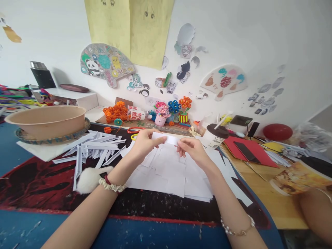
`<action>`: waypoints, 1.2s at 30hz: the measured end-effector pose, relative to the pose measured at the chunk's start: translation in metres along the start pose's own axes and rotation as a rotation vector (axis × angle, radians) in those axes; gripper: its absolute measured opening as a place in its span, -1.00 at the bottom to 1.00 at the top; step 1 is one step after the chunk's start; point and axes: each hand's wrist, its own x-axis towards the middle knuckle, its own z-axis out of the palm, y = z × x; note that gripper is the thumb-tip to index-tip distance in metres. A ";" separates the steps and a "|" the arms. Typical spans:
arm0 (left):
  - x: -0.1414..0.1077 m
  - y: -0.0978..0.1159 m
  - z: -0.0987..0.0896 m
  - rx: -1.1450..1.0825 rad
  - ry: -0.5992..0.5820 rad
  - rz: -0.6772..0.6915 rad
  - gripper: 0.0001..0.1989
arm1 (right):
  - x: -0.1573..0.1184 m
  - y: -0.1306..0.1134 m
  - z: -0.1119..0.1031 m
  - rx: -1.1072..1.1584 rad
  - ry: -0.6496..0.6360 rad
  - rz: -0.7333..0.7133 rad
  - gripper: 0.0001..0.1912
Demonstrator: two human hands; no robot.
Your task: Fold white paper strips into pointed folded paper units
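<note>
A small folded strip of white paper (170,139) is stretched between my two hands, above the loose sheets. My left hand (145,142) pinches its left end, thumb lying on top. The right end is between the thumb and fingers of my right hand (194,149). Beneath them, white paper pieces (169,169) lie spread in overlapping layers on the dark mat. To the left of my left hand is a loose pile of folded white paper strips (97,147). A fluffy white object (89,180) rests beside my left forearm.
A beige basin (49,121) stands at the left. Behind my hands are orange pipe-cleaner flowers (118,112), small flower pots (183,117) and scissors (136,130). On the right are a lidded cup (214,136), red folder (249,150) and another person's arm (317,211).
</note>
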 end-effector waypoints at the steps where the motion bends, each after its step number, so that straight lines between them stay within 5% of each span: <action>1: -0.001 0.001 0.001 0.000 -0.012 -0.008 -0.79 | 0.000 0.001 0.000 0.004 0.002 0.005 -0.66; 10: -0.001 -0.002 0.003 0.098 -0.011 0.011 -0.82 | -0.001 0.001 -0.001 0.064 0.031 0.013 -0.67; 15: -0.002 -0.009 0.005 0.671 0.123 0.428 -0.71 | 0.000 0.002 -0.001 0.053 0.093 0.001 -0.66; 20: -0.011 -0.010 0.014 0.968 -0.019 0.636 -0.74 | 0.000 0.002 0.001 0.046 0.082 -0.008 -0.66; 25: -0.013 -0.013 0.019 0.956 -0.062 0.587 -0.81 | 0.000 0.001 0.001 0.062 0.073 -0.035 -0.67; 36: -0.007 -0.013 0.021 0.477 -0.107 0.441 -0.77 | -0.002 -0.004 0.002 0.111 0.007 -0.082 -0.71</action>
